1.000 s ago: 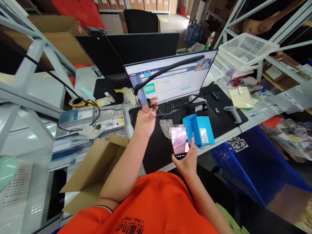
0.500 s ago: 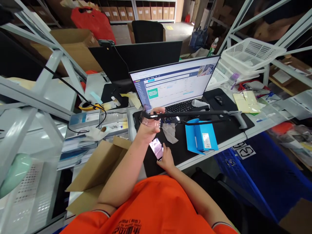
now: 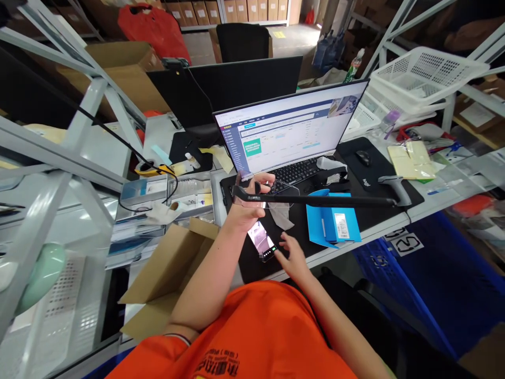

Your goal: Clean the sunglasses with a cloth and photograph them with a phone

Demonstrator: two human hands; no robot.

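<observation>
My left hand [image 3: 246, 202] is raised above the black desk mat [image 3: 252, 263] and grips the head of a long black flexible arm [image 3: 315, 200] that stretches to the right. A smartphone [image 3: 262, 240] with a lit pinkish screen lies on the mat just below that hand. My right hand [image 3: 292, 256] rests beside the phone's lower end, fingers apart, its fingertips at the phone's edge. A blue open box [image 3: 333, 222] and a grey cloth [image 3: 282, 215] lie to the right of the phone.
A monitor [image 3: 290, 129] and keyboard [image 3: 295, 171] stand behind the mat. A mouse [image 3: 362, 156], a handheld scanner [image 3: 394, 187], white baskets [image 3: 418, 79] and papers sit to the right. An open cardboard box [image 3: 165, 273] is at my left, a blue crate [image 3: 414, 263] under the desk.
The phone has gone from being held up in my right hand to lying on the mat. My left hand pulled the flexible arm's head down over it.
</observation>
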